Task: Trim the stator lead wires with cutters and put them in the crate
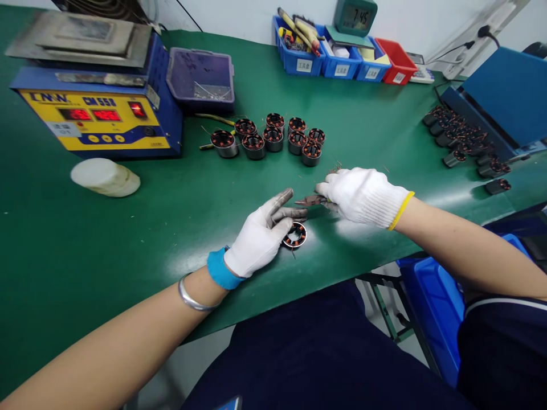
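Note:
My left hand (260,236), in a white glove with grey-stained fingertips, holds a wound motor stator (302,239) at the near side of the green bench. The thumb lies against its rim, and two fingers stretch out past it. A thin wire end sticks out from the stator's near side. In my right hand (361,193), gloved in white with a yellow cuff, is a pair of pliers (311,200), its jaws pointing left just above the stator. The handles are mostly hidden in the palm. Beyond both hands stands a group of several copper-wound stators (254,147).
A blue-and-yellow digital-display machine (115,122) stands at left, behind a white cylinder (105,177). At the back are a purple bin (200,77), blue tool boxes (303,65), a red box (397,60) and a clock (355,17). More stators (459,136) cluster at right.

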Motion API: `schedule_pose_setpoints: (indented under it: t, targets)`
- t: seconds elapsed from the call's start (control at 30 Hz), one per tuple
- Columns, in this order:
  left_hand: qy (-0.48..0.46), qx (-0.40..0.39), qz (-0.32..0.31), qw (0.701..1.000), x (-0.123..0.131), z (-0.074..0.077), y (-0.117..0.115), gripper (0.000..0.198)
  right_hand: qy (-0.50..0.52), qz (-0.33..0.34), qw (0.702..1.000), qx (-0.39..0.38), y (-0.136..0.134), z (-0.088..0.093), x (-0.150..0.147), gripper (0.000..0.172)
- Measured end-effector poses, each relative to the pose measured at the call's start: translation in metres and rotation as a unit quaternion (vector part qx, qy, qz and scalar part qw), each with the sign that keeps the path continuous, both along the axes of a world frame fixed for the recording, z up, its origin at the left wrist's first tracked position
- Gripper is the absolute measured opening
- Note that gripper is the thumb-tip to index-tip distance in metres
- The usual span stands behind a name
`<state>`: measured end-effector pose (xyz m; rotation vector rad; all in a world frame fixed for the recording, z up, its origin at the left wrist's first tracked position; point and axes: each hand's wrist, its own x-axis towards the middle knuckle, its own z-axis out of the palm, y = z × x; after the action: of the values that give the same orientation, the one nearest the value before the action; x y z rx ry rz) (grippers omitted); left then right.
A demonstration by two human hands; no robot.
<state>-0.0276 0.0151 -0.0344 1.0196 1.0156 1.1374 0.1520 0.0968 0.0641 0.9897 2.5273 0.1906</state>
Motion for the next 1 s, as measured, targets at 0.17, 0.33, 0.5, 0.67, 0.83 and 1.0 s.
schedule_pose_setpoints:
  t: [0.17, 0.33, 0.5, 0.67, 0.83, 1.0]
  targets:
    - [0.009, 0.017, 0.009, 1.0, 0.001, -0.002, 0.001, 0.075, 0.012, 0.057, 0.998, 0.029, -0.004, 0.0, -0.012, 0.038]
    - [0.028, 0.039, 0.002, 0.999, 0.0, -0.006, 0.002, 0.077, 0.004, 0.06, 0.996, 0.069, -0.01, -0.002, -0.026, 0.034]
    - [0.042, 0.035, 0.004, 0.999, -0.001, -0.006, 0.002, 0.076, 0.012, 0.034, 0.995, 0.091, -0.015, 0.003, -0.031, 0.035]
    - [0.038, 0.029, 0.007, 0.999, -0.001, -0.007, 0.003, 0.078, 0.023, 0.051, 0.994, 0.096, -0.016, 0.0, -0.03, 0.035]
    - [0.048, 0.029, 0.015, 0.998, 0.0, -0.007, 0.003, 0.076, 0.046, 0.015, 0.994, 0.095, -0.018, -0.007, -0.031, 0.032]
    - [0.027, 0.02, 0.017, 0.999, -0.001, -0.004, 0.002, 0.082, 0.044, -0.066, 0.995, 0.063, -0.018, -0.007, -0.012, 0.029]
